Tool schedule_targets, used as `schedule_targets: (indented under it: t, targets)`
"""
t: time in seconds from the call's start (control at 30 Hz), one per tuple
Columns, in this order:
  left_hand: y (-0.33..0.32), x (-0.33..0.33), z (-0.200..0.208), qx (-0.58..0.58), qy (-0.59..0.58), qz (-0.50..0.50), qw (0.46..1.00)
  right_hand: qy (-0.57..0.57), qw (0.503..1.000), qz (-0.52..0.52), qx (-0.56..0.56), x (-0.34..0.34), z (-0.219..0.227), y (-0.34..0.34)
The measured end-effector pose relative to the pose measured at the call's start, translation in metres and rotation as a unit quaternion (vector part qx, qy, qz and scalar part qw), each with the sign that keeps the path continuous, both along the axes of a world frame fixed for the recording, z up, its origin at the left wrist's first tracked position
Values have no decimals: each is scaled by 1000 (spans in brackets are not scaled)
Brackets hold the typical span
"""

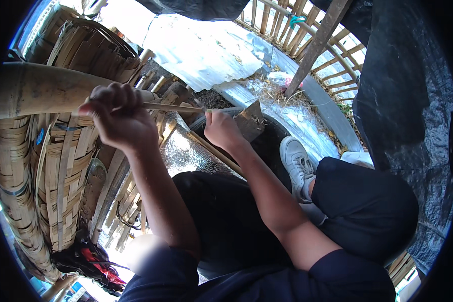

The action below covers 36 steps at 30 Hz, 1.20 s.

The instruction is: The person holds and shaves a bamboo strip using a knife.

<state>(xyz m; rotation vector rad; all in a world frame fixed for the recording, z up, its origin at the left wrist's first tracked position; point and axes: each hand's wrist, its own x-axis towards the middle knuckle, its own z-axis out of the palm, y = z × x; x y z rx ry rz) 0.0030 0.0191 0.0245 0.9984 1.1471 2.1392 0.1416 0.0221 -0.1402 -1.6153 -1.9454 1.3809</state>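
My left hand point(118, 113) is closed around one end of a thin bamboo strip point(173, 107), close to a thick bamboo pole point(40, 88). The strip runs rightward, its far end reaching the thumb of my right hand point(223, 130). That hand is clenched too; a small dark edge shows by its thumb, but what it grips is mostly hidden. Just beyond the right knuckles stands a flat, brownish wedge-shaped piece point(250, 122) with shavings on it. I cannot tell whether my right hand touches it.
Tall woven bamboo baskets point(65, 186) crowd the left side. A dark round tub point(272, 141) lies beyond my right hand, beside my white shoe point(295, 161). Corrugated metal sheets point(201, 50) cover the ground ahead. A slatted bamboo fence point(332, 60) and black plastic sheeting point(407, 100) border the right.
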Motion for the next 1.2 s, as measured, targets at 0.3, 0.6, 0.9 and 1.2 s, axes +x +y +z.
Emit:
schedule_targets:
  t: [0.3, 0.6, 0.9, 1.2]
  targets:
    - [2, 3, -6, 31, -118, -19, 992, 26, 960, -277, -23, 111, 29, 58]
    - [-4, -18, -7, 48, -39, 23, 998, -26, 995, -50, -87, 144, -46, 18]
    - [-7, -48, -16, 99, -229, -13, 968, 25, 968, -202, -148, 215, -105, 17]
    - [-5, -51, -23, 112, -287, -19, 951, -86, 981, -109, -136, 193, -127, 16]
